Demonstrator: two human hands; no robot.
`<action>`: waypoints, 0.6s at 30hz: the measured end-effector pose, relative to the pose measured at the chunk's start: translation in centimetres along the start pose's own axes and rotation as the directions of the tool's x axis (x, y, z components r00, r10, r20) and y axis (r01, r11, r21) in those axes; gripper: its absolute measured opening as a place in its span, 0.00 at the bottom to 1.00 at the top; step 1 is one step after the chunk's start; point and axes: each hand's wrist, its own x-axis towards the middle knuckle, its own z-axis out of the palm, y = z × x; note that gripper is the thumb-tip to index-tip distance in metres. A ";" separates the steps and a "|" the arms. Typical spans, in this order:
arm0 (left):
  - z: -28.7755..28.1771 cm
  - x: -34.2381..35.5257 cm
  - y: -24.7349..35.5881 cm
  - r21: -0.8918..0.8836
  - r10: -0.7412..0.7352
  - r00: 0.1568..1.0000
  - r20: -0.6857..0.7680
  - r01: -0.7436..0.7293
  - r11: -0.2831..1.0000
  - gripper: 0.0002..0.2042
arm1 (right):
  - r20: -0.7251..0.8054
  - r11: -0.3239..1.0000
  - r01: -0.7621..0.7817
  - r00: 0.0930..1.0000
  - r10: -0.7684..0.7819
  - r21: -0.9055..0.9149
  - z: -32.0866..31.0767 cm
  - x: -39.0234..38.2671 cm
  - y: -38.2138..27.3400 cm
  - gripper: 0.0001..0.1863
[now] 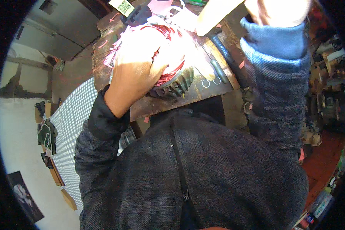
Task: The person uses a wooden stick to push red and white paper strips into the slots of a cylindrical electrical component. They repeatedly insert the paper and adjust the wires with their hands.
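My left hand (pixel 140 63) lies over a round metal motor stator (pixel 177 85) with toothed slots and red wire windings (pixel 175 73). Its fingers bend round the windings, though strong glare washes out their tips. At the upper right is my raised right hand (pixel 278 11), cut off by the top edge. What shows of it looks closed, but its grip lies outside the picture. A pale wooden stick (pixel 220 15) slants down to the left from beside that hand. Whether the hand holds the stick cannot be seen.
On the worn table (pixel 153 105) right of the stator lie scissors (pixel 211 82), a dark-handled tool (pixel 218 71) and a blue-black bar (pixel 223 48). Pink scraps (pixel 159 7) and a printed card (pixel 122 7) are at the far side. Checked cloth (pixel 71 115) hangs at left; cluttered parts (pixel 327 103) stand at right.
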 end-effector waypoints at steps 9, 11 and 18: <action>0.0 0.0 0.3 -0.104 -0.058 0.998 -0.041 0.053 0.993 0.09 | -0.083 0.917 -0.291 0.942 0.324 0.272 0.4 -3.4 2.7 0.12; -0.1 0.0 0.4 -0.110 -0.061 0.997 -0.049 0.055 0.992 0.08 | -0.015 0.980 -0.172 0.985 0.171 -0.096 1.9 -2.9 3.3 0.08; -0.3 -0.2 0.4 -0.164 -0.137 0.989 0.052 0.144 0.976 0.07 | 0.204 0.764 0.242 0.968 -0.147 -0.599 2.6 -2.9 6.8 0.06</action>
